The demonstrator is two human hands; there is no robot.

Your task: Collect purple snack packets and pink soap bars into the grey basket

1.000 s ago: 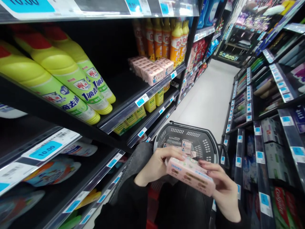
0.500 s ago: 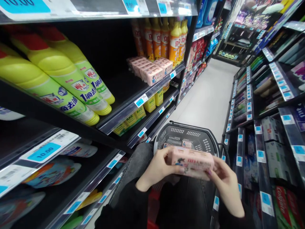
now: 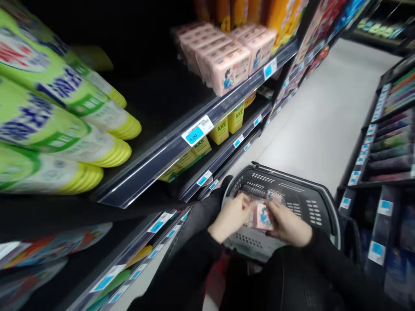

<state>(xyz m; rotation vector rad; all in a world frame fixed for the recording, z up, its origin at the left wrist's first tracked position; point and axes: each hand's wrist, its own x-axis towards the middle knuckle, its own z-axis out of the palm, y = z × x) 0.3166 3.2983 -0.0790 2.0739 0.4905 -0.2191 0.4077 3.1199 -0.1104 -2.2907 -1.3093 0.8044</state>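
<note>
Inside the grey shopping basket, both hands are closed around a pink soap pack with a small blue figure printed on its end. My left hand grips its left side, fingers curled and slightly blurred. On the other side, my right hand wraps the right end with thumb and fingers. Another pink pack lies in the basket just behind my right fingers. How many packs lie beneath my hands is hidden.
More pink packs stand in rows on the shelf at left, above a 5.00 price tag. Yellow-green cleaner bottles lean at far left. Yellow AXE packs sit one shelf lower. Another shelf lines the aisle's right side.
Both hands have lowered the pink soap pack from above the basket's near rim down into the basket, turning its end towards me. The view has tilted down and nearer the left shelf.
</note>
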